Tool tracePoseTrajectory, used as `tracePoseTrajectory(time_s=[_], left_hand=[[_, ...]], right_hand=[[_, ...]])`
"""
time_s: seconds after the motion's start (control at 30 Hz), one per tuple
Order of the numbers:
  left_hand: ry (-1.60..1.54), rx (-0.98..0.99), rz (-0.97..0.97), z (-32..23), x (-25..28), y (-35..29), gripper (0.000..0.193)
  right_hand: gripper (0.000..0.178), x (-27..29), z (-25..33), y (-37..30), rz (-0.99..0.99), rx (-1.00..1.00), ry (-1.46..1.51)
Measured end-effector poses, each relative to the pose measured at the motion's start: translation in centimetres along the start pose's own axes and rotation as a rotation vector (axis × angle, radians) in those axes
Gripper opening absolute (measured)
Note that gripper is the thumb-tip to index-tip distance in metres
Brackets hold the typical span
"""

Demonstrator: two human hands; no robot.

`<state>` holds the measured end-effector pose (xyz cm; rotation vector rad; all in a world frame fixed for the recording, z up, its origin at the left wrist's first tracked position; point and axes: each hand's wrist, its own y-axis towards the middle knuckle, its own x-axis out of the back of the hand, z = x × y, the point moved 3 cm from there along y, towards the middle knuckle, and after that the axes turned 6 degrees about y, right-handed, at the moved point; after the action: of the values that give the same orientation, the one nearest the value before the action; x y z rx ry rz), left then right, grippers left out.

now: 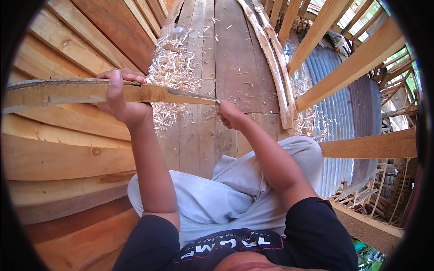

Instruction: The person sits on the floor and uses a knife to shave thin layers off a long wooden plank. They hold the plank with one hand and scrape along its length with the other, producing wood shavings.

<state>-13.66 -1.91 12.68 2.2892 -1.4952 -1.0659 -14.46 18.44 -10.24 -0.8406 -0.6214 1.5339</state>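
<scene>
A long, slightly curved wooden piece (68, 93) with a darker upper edge runs crosswise before me, from the left rim of the picture toward the middle. It narrows to a thin tip on the right. My left hand (124, 95) is closed round it from below, the thumb on its near side and the fingers reaching over the far edge. At the thin end my right hand (229, 114) is closed in a fist on the tip. What else that fist may hold is hidden.
Curly wood shavings (174, 72) lie heaped on the plank floor (233, 54). A board wall (63, 153) rises close on the left. Two pale peeled poles (274, 63) lie right of centre, beside railing posts (352, 63) and corrugated metal sheets (337, 113). My crossed legs (235, 185) are below.
</scene>
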Motion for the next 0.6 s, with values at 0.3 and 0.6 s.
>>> tracePoseTrajectory(time_s=[0.3,0.6], left_hand=[[0.051,-0.017,-0.027,-0.2,-0.8,-0.1,0.020],[0.070,-0.055,-0.112,-0.3,-0.8,-0.2,0.019]], right_hand=[[0.030,0.9,-0.1,0.8,-0.100,0.471,-0.473],[0.041,1.1,-1.1,2.8,-0.325,0.686,-0.571]])
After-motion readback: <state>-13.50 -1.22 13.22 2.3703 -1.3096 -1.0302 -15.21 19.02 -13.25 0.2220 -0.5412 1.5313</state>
